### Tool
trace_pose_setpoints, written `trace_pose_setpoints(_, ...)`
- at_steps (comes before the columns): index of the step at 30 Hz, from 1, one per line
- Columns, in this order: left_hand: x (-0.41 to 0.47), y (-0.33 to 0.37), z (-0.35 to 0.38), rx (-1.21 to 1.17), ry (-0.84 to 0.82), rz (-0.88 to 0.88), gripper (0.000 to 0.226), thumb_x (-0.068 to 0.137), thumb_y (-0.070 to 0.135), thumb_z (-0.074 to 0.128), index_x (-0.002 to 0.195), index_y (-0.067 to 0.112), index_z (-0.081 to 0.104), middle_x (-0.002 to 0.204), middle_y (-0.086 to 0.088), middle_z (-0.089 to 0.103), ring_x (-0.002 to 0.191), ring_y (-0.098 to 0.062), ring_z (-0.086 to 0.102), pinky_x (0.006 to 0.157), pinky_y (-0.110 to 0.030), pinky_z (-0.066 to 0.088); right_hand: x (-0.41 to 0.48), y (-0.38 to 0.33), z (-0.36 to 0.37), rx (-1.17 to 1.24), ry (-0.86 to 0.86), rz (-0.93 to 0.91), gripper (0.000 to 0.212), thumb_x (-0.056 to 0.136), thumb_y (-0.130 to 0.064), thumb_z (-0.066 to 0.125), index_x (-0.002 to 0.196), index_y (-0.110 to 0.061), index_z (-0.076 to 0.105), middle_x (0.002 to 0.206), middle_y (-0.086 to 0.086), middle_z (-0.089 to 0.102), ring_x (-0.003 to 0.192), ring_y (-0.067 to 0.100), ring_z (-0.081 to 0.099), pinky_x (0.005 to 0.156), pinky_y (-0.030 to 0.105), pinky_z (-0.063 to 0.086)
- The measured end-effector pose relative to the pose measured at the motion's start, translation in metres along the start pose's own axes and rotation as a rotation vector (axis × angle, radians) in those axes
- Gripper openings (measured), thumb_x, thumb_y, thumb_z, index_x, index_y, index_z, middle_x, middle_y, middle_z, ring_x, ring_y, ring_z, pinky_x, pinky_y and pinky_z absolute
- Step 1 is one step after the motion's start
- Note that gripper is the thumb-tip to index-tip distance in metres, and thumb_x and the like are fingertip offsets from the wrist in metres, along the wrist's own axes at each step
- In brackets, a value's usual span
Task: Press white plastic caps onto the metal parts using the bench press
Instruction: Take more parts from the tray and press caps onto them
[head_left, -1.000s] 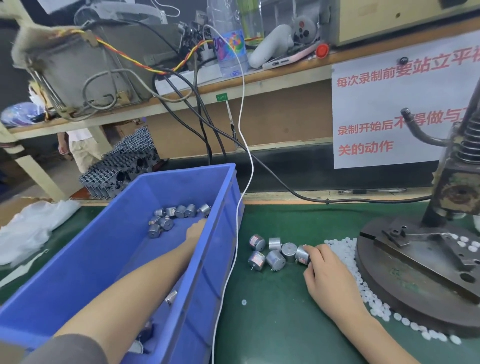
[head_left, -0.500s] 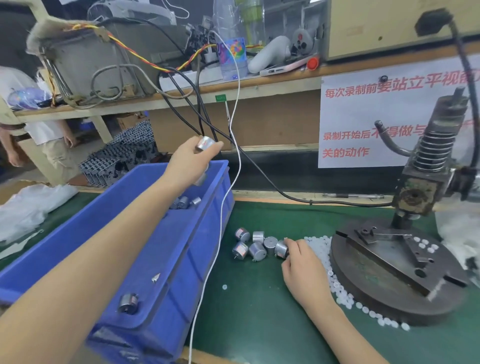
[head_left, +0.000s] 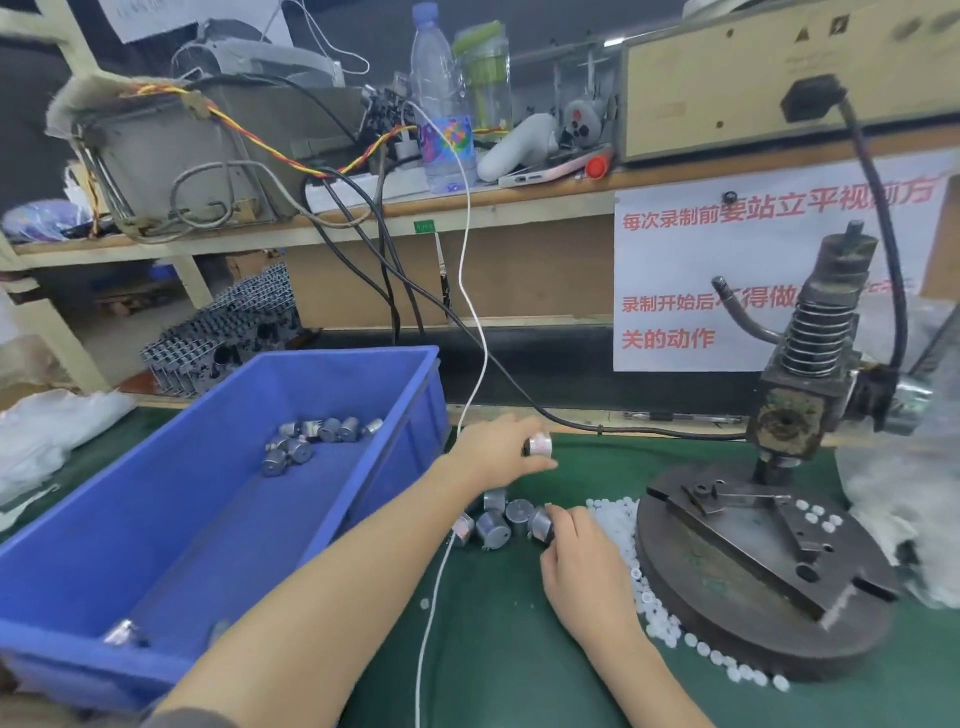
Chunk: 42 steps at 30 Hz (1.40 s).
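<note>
1. You held one metal part (head_left: 538, 446) pinched in the fingertips of your left hand (head_left: 493, 452). It hung just above the table (head_left: 519, 665), right of the blue bin (head_left: 332, 359) and over the small cluster of metal parts (head_left: 498, 525) lying on the green surface.
2. Your right hand (head_left: 584, 564) lay knuckles up on the table, its fingertips against the rightmost part of that cluster. Whether it actually gripped that part, I could not tell.
3. The white caps (head_left: 615, 514) lay loose just right of the cluster. They trailed along the near rim of the bench press (head_left: 810, 364) base, with a few on its fixture plate (head_left: 769, 545).
4. By the look of it, you were stocking parts beside the press, with no pressing begun. Set the held part down gently beside the others rather than dropping it, so it cannot roll in among the caps.
5. More parts in the bin (head_left: 311, 441) sat toward its far end, so every fetch took your left arm over the bin's right wall.
6. The white cable (head_left: 480, 332) ran down the table between the bin and the cluster, under your left forearm, and a snag could have dragged it through the parts.
7. The black cable (head_left: 571, 423) crossed the far side of the table toward the press.
8. Your open room was the near stretch of table between your forearms. The right side was hemmed in by the press base and the crumpled clear plastic (head_left: 904, 499).
</note>
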<state>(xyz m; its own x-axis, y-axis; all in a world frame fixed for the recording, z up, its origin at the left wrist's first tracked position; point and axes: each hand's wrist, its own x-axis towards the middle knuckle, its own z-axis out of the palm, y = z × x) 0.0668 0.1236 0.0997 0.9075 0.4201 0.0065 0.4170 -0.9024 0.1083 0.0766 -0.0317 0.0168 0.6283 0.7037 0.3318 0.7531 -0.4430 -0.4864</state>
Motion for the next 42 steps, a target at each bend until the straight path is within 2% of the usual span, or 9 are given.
trace_pose_setpoints(3, 0.01, -0.006, 0.014, 0.08, -0.046, 0.007, 0.051, 0.087, 0.055, 0.049, 0.127, 0.024, 0.044, 0.12, -0.008, 0.051, 0.102, -0.031, 0.054, 0.073, -0.033, 0.035, 0.0, -0.002, 0.0, -0.019, 0.055, -0.019, 0.044, 0.048, 0.002, 0.081, 0.09, -0.007, 0.07, 0.069, 0.003, 0.059, 0.052, 0.021, 0.058, 0.042, 0.027, 0.043)
trace_pose_setpoints(9, 0.022, -0.001, 0.035, 0.211, -0.061, 0.122, 0.048, 0.088, 0.056, 0.047, 0.12, 0.021, 0.046, 0.117, -0.009, 0.048, 0.101, -0.031, 0.053, 0.075, -0.036, 0.038, 0.003, 0.003, 0.005, 0.001, -0.003, 0.02, 0.038, 0.075, -0.003, 0.063, 0.112, -0.008, 0.062, 0.089, 0.005, 0.06, 0.075, 0.025, 0.06, 0.06, 0.032, 0.046)
trace_pose_setpoints(14, 0.028, 0.005, 0.047, 0.184, -0.157, 0.15, 0.05, 0.088, 0.053, 0.048, 0.126, 0.02, 0.044, 0.119, -0.011, 0.044, 0.104, -0.031, 0.047, 0.08, -0.037, 0.038, 0.004, 0.001, 0.001, -0.026, 0.039, -0.018, 0.043, 0.044, 0.0, 0.081, 0.083, -0.009, 0.068, 0.067, 0.001, 0.058, 0.051, 0.018, 0.056, 0.043, 0.025, 0.043)
trace_pose_setpoints(18, 0.027, 0.001, 0.039, 0.036, -0.277, 0.061, 0.048, 0.089, 0.048, 0.051, 0.131, 0.026, 0.044, 0.13, -0.008, 0.039, 0.114, -0.034, 0.039, 0.097, -0.04, 0.032, 0.005, 0.006, 0.007, 0.009, -0.016, 0.023, 0.034, 0.073, 0.0, 0.062, 0.106, -0.005, 0.064, 0.087, 0.01, 0.058, 0.072, 0.029, 0.058, 0.059, 0.034, 0.044)
trace_pose_setpoints(26, 0.011, 0.007, 0.004, 0.155, -0.462, 0.029, 0.044, 0.091, 0.043, 0.042, 0.133, 0.03, 0.046, 0.146, -0.003, 0.031, 0.132, -0.032, 0.025, 0.107, -0.044, 0.027, 0.004, 0.008, 0.009, 0.016, -0.028, 0.011, 0.04, 0.087, -0.008, 0.044, 0.126, -0.012, 0.05, 0.104, 0.006, 0.052, 0.094, 0.026, 0.053, 0.076, 0.03, 0.039)
trace_pose_setpoints(33, -0.038, -0.011, -0.056, -0.084, -0.049, 0.086, 0.031, 0.094, 0.032, 0.047, 0.122, 0.021, 0.056, 0.12, -0.003, 0.052, 0.113, -0.019, 0.049, 0.097, -0.035, 0.04, 0.002, 0.011, 0.008, -0.019, -0.051, 0.022, 0.038, 0.089, -0.01, 0.041, 0.126, -0.013, 0.048, 0.109, 0.003, 0.051, 0.099, 0.023, 0.052, 0.081, 0.028, 0.039)
trace_pose_setpoints(38, -0.099, -0.077, -0.072, -0.199, 0.321, -0.063, 0.016, 0.093, 0.023, 0.05, 0.101, 0.019, 0.063, 0.087, 0.01, 0.05, 0.08, -0.009, 0.05, 0.071, -0.024, 0.036, 0.003, 0.01, 0.008, -0.063, -0.055, 0.028, 0.035, 0.09, -0.012, 0.04, 0.124, -0.015, 0.047, 0.109, 0.001, 0.05, 0.097, 0.021, 0.051, 0.08, 0.027, 0.039)
trace_pose_setpoints(40, -0.116, -0.106, -0.066, -0.201, 0.288, -0.221, 0.02, 0.092, 0.019, 0.05, 0.109, 0.015, 0.059, 0.099, -0.002, 0.055, 0.085, -0.014, 0.052, 0.072, -0.026, 0.036, 0.003, 0.01, 0.008, -0.082, -0.063, 0.032, 0.034, 0.091, -0.013, 0.039, 0.124, -0.015, 0.047, 0.11, 0.0, 0.05, 0.098, 0.019, 0.051, 0.08, 0.026, 0.039)
trace_pose_setpoints(42, -0.133, -0.129, -0.055, -0.173, 0.016, -0.368, 0.034, 0.092, 0.022, 0.05, 0.126, 0.016, 0.047, 0.119, -0.01, 0.048, 0.101, -0.021, 0.052, 0.08, -0.029, 0.042, 0.002, 0.009, 0.008, -0.091, -0.066, 0.034, 0.035, 0.091, -0.013, 0.039, 0.125, -0.015, 0.046, 0.112, 0.001, 0.05, 0.1, 0.019, 0.052, 0.082, 0.026, 0.039)
